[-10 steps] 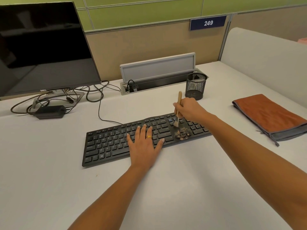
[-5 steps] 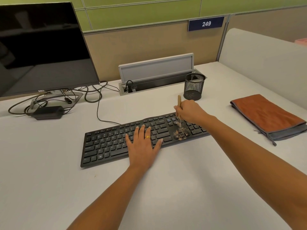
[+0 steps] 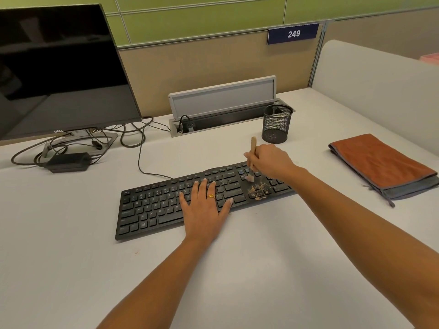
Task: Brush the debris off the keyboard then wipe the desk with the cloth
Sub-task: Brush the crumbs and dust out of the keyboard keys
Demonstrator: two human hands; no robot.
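A black keyboard [image 3: 161, 205] lies on the white desk [image 3: 261, 269]. Brown debris [image 3: 259, 191] is scattered over its keys near the right end. My right hand [image 3: 270, 161] grips a small wooden-handled brush [image 3: 253, 148], held nearly upright, with its bristles touching the keys just behind the debris. My left hand [image 3: 204, 205] lies flat with spread fingers on the middle of the keyboard, a gold ring on one finger. An orange cloth [image 3: 380, 162] with grey edging lies folded on the desk to the right.
A black mesh pen cup [image 3: 276, 124] stands just behind my right hand. A dark monitor [image 3: 59, 72] with cables and a power brick [image 3: 69, 161] fills the back left. An open cable tray [image 3: 223, 115] sits at the back. A grey partition [image 3: 380, 86] borders the right.
The brush has swept back and forth over the right-end keys, and the debris looks more spread out. My left hand has stayed flat on the keyboard.
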